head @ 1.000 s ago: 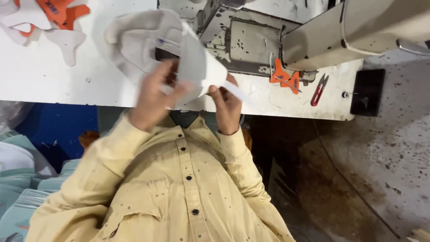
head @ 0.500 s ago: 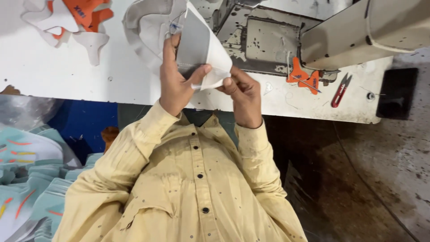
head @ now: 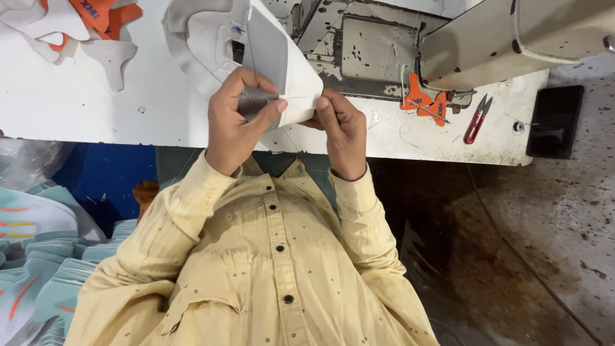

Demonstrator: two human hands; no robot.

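While the white and grey shoe piece is held up just above the near edge of the bench, its folded lower edge is pinched between both hands. The left hand is closed on it from one side, thumb and forefinger pressed together over the grey panel. The right hand is clamped on the white corner just beside it, so both grips are shut on the same piece. The step in hand is judged to be the lining-up and creasing of two layers along that edge. Any further move would call for the pinch to be kept firm, so that the layers are not let slip apart. The rest of the piece is curled back over the bench towards the sewing machine, under whose arm small orange pieces are lying. Red thread snips are laid near them, apart from the hands. A heap of white and orange cut pieces is seen at the far left of the bench. No box or bin can be made out. A clear plastic bag is seen below the bench, but its contents cannot be told, and teal pieces are stacked loose beside it.
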